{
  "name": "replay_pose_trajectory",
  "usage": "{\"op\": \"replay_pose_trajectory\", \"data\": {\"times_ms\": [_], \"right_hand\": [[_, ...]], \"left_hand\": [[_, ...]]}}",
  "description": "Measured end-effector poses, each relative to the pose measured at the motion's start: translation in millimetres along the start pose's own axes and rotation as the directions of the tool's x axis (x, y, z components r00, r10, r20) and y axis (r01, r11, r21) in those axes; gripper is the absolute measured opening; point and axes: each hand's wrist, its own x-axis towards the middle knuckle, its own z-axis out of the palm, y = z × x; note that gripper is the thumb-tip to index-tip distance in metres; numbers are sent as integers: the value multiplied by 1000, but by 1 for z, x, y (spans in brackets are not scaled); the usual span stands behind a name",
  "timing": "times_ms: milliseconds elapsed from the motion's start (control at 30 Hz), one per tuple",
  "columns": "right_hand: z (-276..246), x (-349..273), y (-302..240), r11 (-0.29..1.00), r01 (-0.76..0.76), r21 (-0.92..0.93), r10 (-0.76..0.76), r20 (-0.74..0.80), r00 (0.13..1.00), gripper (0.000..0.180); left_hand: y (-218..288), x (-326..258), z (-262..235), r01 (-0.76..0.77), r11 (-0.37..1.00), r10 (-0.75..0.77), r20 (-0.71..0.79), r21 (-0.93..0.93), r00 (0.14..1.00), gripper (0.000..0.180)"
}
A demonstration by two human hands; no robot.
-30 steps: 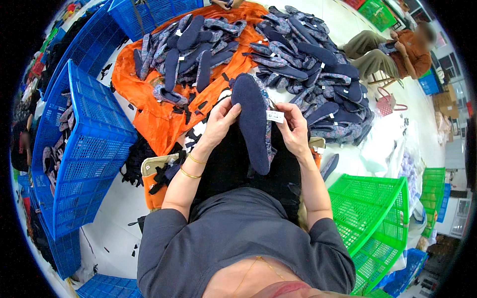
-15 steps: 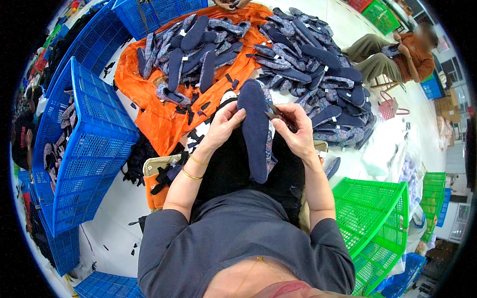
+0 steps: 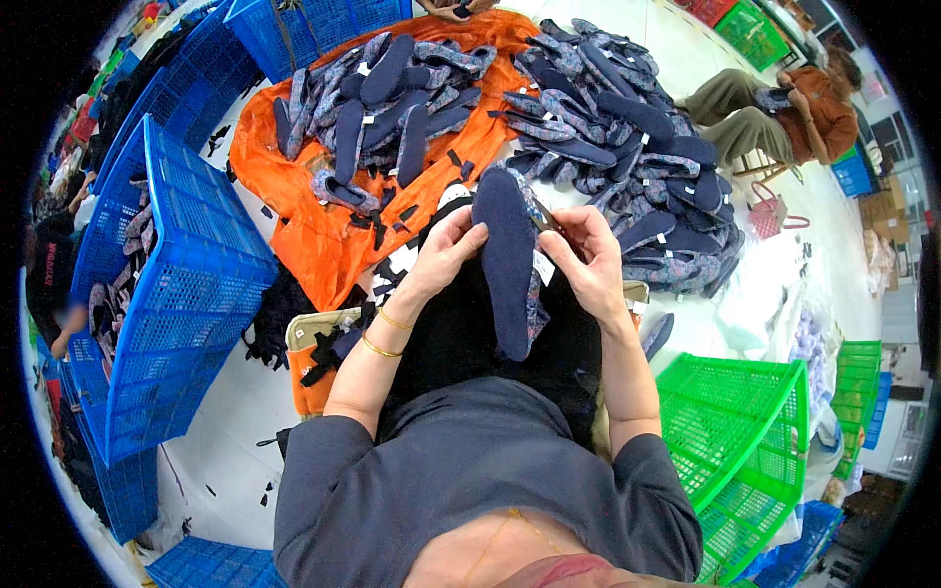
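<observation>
A slipper point(image 3: 505, 260) with a navy sole and floral fabric sides hangs over my lap, sole facing me, toe end away. My left hand point(image 3: 453, 250) pinches its left edge between thumb and fingers. On the other side, my right hand point(image 3: 585, 252) is closed round small dark thread snips point(image 3: 549, 222), mostly hidden by the fingers, their tip against the slipper's right edge. Below that hand a white tag point(image 3: 542, 268) sticks out from the slipper's side.
Beyond my lap, one slipper pile point(image 3: 387, 108) lies on an orange sheet point(image 3: 284, 240), another pile point(image 3: 627, 137) to its right. Blue crates point(image 3: 196, 294) stand at left, a green crate point(image 3: 725, 421) at right. A seated person point(image 3: 818, 113) holds a slipper at far right.
The slipper has turned slightly in my hands, and its white tag now shows. My right hand has shifted a little. At far left another person's arm has come further into view.
</observation>
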Motion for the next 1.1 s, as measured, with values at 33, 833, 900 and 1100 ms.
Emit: {"op": "replay_pose_trajectory", "data": {"times_ms": [33,833,900,1100], "right_hand": [[0,2,-2,1000,-7,5,7,1,1000,22],[5,3,-7,978,-4,208,44,-187,981,13],[-1,4,-8,976,-77,205,115,-184,976,19],[-20,-7,15,1000,-1,-26,-4,-192,981,31]], "left_hand": [[1,1,0,-8,1000,8,9,5,1000,32],[0,-3,0,-3,998,2,17,69,1000,30],[0,-1,7,-19,998,20,-20,56,1000,28],[5,-4,4,2,1000,-1,-27,11,1000,30]]}}
